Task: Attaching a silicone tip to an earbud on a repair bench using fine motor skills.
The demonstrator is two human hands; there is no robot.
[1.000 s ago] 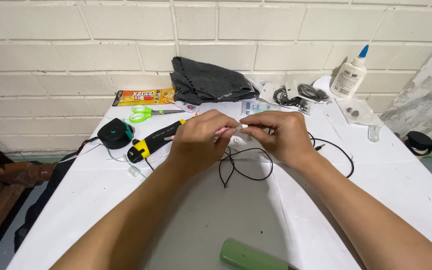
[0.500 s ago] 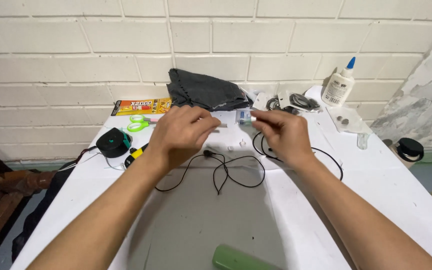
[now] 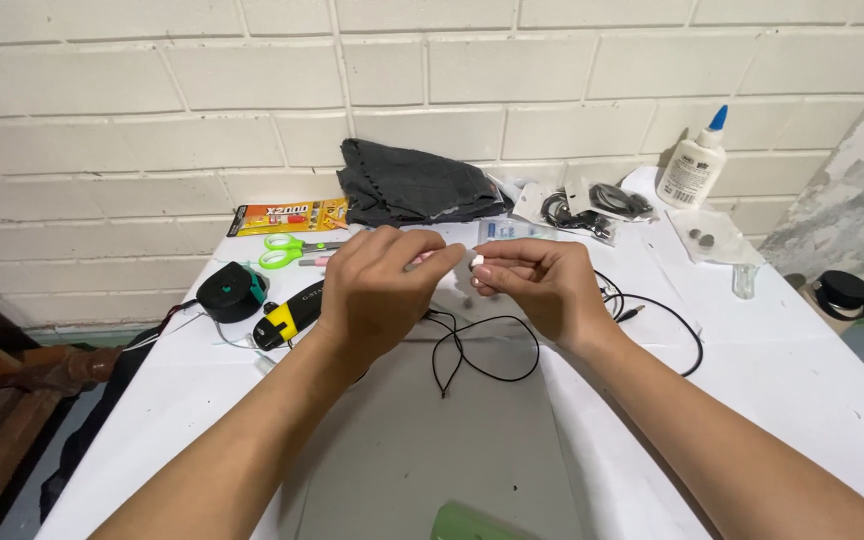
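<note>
White desk (image 3: 772, 380) against brick wall. Left hand (image 3: 382, 290) pinched pink tool; right hand (image 3: 537, 285) pinched small white piece, above black cable (image 3: 482, 345) at desk centre. Green scissors (image 3: 287, 250) far left.

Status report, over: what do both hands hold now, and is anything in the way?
Left hand pinches a pinkish piece. Right hand pinches a small white piece. Black cable lies looped under both hands. Yellow-black tool beside left hand, apart.

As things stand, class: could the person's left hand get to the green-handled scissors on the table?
Probably yes. The left hand is near the scissors, which lie uncovered on the white table, with nothing between them. But its fingers pinch a small pinkish piece, so it isn't free.
</note>
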